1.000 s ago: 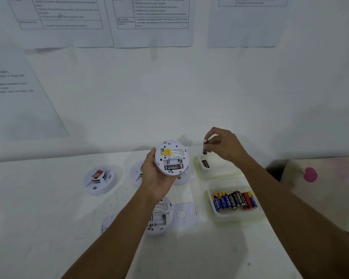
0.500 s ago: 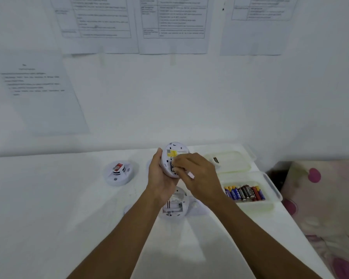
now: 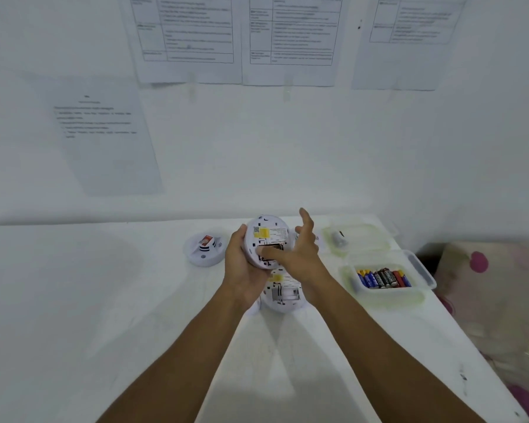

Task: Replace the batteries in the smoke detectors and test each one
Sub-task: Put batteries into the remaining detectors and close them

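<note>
Batteries (image 3: 384, 278) lie side by side in the nearer plastic tub (image 3: 422, 271) at my right, blue, black and red ones packed in a row along its floor. Just behind it stands a second tub (image 3: 379, 239), which holds one small blurred object I cannot make out. My left hand (image 3: 242, 264) grips a round white smoke detector (image 3: 268, 236) by its edge, tilted up off the table (image 3: 104, 300) with its back and yellow label facing me. My right hand (image 3: 303, 254) is spread loose, its thumb laid across the open battery slot while the other fingers point upward, grasping nothing. Below my hands another smoke detector (image 3: 283, 293) lies on its face on the table, its battery slot showing. A third one (image 3: 204, 250) sits to the left, well apart from the tubs, with a red and white item on top.
</note>
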